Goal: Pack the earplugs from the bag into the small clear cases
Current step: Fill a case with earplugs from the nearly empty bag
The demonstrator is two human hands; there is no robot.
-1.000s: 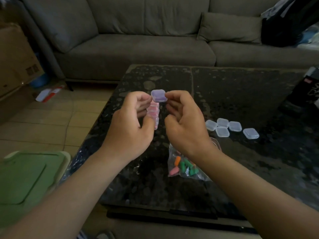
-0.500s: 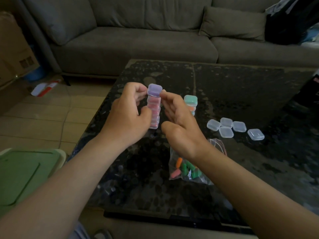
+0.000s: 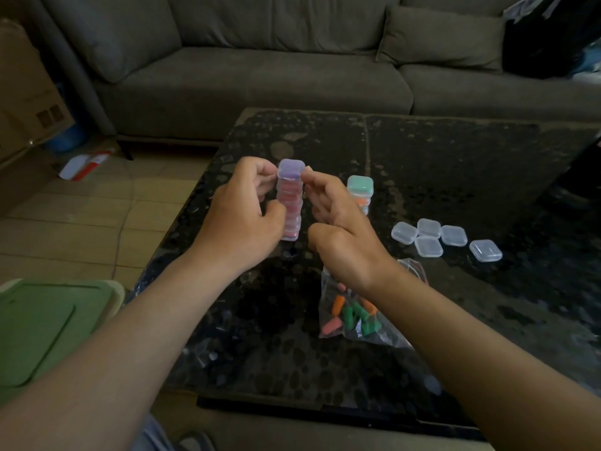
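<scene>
- Left hand (image 3: 240, 216): fingers curled round a tall stack of cases (image 3: 290, 209), thumb pressed on its near side, fingertips up at the top case (image 3: 291, 167).
- Right hand (image 3: 341, 242): fingers loosely bent, gripping nothing; forefinger tip touches the right edge of the top case, thumb stands just apart from the foot of the stack.
- Stack of cases: upright between the two hands, near the left edge of the counter (image 3: 455, 157). Top case shows purple inside, those below show pink. Cannot tell whether its foot rests on the counter or hangs just above.
- Second stack (image 3: 360, 190): shorter, green on top, orange beneath; stands on the counter just behind the right hand, partly hidden by it.
- Empty cases (image 3: 429, 246): five, clear, lids closed, flat on the counter to the right; four clustered and touching, the fifth a little apart.
- Bag (image 3: 392, 336): clear plastic, lying under the right wrist; orange, green and pink earplugs (image 3: 353, 315) inside.
- Beyond the counter: grey sofa (image 3: 260, 76) with a cushion (image 3: 439, 37).
- Left side: tiled floor (image 3: 81, 222), cardboard box (image 3: 26, 92), green lid (image 3: 42, 327) in the near corner.
</scene>
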